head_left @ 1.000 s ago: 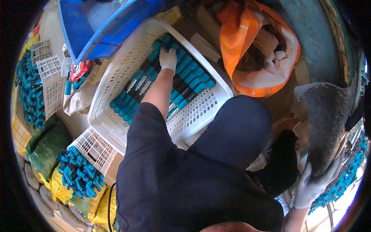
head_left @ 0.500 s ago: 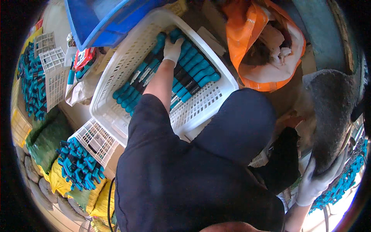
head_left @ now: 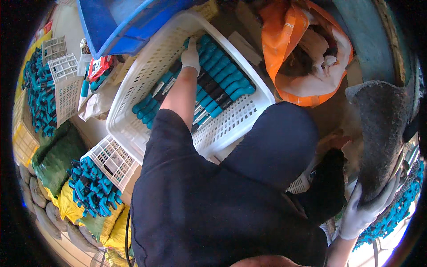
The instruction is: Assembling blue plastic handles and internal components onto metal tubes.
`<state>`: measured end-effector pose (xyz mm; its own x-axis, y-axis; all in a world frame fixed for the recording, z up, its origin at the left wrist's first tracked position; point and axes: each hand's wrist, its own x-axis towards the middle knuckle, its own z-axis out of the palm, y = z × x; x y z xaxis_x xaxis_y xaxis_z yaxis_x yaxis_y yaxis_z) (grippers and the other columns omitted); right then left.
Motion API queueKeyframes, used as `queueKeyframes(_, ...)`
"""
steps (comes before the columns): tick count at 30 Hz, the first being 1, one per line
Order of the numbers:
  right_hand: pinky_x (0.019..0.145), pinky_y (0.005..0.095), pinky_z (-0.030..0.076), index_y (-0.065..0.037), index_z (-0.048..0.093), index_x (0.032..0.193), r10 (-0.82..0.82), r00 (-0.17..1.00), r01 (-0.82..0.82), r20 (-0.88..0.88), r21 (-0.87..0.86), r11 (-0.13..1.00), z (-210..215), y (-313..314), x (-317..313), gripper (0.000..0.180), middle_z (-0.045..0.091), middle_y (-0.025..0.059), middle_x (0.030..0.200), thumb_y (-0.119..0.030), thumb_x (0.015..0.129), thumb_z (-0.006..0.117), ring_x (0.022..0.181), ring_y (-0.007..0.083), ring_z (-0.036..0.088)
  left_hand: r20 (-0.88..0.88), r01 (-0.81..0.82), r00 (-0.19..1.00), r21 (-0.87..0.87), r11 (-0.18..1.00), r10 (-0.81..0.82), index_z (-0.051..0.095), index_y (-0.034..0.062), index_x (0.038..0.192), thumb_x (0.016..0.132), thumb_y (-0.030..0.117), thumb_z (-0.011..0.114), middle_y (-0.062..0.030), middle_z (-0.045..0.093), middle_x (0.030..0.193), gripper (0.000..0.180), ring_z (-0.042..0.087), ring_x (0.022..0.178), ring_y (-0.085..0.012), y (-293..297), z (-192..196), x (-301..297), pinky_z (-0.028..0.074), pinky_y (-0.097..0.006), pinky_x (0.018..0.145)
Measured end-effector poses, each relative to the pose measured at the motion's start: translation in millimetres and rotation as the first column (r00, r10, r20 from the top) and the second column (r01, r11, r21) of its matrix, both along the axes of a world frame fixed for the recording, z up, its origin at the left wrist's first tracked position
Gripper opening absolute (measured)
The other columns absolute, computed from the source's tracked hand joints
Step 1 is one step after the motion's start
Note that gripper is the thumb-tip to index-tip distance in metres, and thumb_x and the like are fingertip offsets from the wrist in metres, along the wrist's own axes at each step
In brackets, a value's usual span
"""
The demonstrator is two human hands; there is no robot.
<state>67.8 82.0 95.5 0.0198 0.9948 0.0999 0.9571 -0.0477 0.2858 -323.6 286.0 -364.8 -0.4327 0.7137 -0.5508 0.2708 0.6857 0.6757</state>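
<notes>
My left hand [head_left: 190,58], in a white glove, reaches into a white slotted plastic basket [head_left: 121,103]. It rests on the far end of a row of teal-handled tools [head_left: 229,79] with black middles and silver shafts. One finger is stretched out along a handle; the others are partly hidden. At the far right is my right hand [head_left: 362,211], also gloved in white. Its thumb and fingers are spread on either side of the lower end of a dark grey, fuzzy curved piece [head_left: 381,133]. Whether it holds anything beneath is hidden.
A blue bin [head_left: 120,26] stands beyond the basket, and an orange bag [head_left: 282,53] with scraps is to its right. On the left, white crates [head_left: 66,89] hold more teal-handled tools [head_left: 94,189]. Yellow sacks [head_left: 66,204] lie nearby. My dark-clothed knee [head_left: 280,138] is close to the basket.
My left hand has shifted slightly left and nearer along the row, and its spread fingers have come closer together. The right hand stays in place. The view has shifted a little.
</notes>
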Motion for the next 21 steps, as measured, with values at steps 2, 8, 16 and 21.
queueKeyframes(2,0.108,0.0536,0.030,-0.003,0.032,0.142,-0.008,1.000,0.009,0.009,-0.010,1.000,1,-1,-1,0.066,0.039,0.0185,0.143,-0.026,0.088,0.063,0.130,0.0403,0.039,0.019,-0.101,0.995,-0.018,0.995,0.101,0.055,0.0025,0.128,0.090,0.049,0.051,-0.0243,0.061,0.117,0.060,0.058,0.110,-0.0327,1,-20,5,0.044,-0.039,0.092)
queueKeyframes(8,0.108,0.0522,0.031,-0.002,0.032,0.142,-0.030,0.999,0.030,-0.029,-0.003,1.000,-2,-3,1,0.067,0.039,0.0188,0.144,-0.026,0.088,0.064,0.131,0.0399,0.036,-0.425,0.538,0.367,-0.628,0.562,-0.827,0.050,0.0042,0.132,0.090,0.057,0.042,-0.0221,0.056,0.126,0.068,0.055,0.116,-0.0372,40,-64,-28,0.045,-0.047,0.095)
queueKeyframes(16,0.106,0.0505,0.032,-0.001,0.033,0.141,-0.036,0.999,0.037,-0.014,0.004,0.999,-1,-6,2,0.067,0.039,0.0198,0.143,-0.027,0.088,0.064,0.130,0.0394,0.037,-0.508,0.502,0.685,-0.190,0.844,-0.522,0.057,0.0019,0.123,0.093,0.057,0.029,-0.0262,0.055,0.124,0.069,0.053,0.117,-0.0391,48,-34,-34,0.040,-0.044,0.101)
queueKeyframes(21,0.106,0.0506,0.033,-0.002,0.034,0.141,-0.021,0.999,0.021,-0.025,0.021,1.000,-2,-4,0,0.065,0.040,0.0182,0.143,-0.028,0.089,0.063,0.131,0.0386,0.037,-0.459,0.645,0.522,-0.339,0.685,-0.719,0.055,0.0042,0.123,0.094,0.045,0.042,-0.0245,0.054,0.128,0.052,0.051,0.118,-0.0397,28,30,-10,0.038,-0.044,0.101)
